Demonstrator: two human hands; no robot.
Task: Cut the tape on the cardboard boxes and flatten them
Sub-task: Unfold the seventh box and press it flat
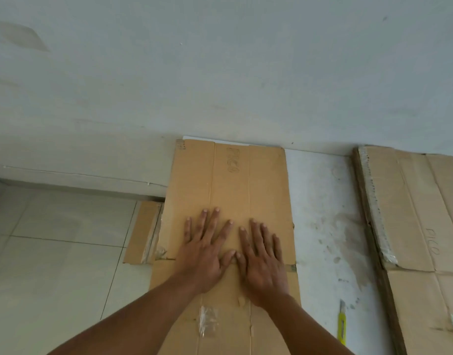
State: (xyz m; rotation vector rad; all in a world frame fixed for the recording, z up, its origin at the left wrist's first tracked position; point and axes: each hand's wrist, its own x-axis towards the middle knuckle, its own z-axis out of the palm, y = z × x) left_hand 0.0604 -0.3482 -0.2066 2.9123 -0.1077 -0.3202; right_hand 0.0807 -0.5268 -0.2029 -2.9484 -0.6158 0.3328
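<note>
Hands press flat on a brown flattened cardboard box (230, 190) lying on the floor (322, 226) at the middle. Left hand (204, 254) and right hand (262, 262) lie side by side, fingers spread wide, thumbs touching, holding nothing. At 5 o'clock lies a yellow box cutter (342, 322). At 3 o'clock lies another flat brown cardboard sheet (409, 216).

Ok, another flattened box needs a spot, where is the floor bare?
Bare tiles lie left of the pressed box, beyond its side flap. The strip between that box and the right-hand cardboard is narrow, and the yellow knife lies there.
</note>
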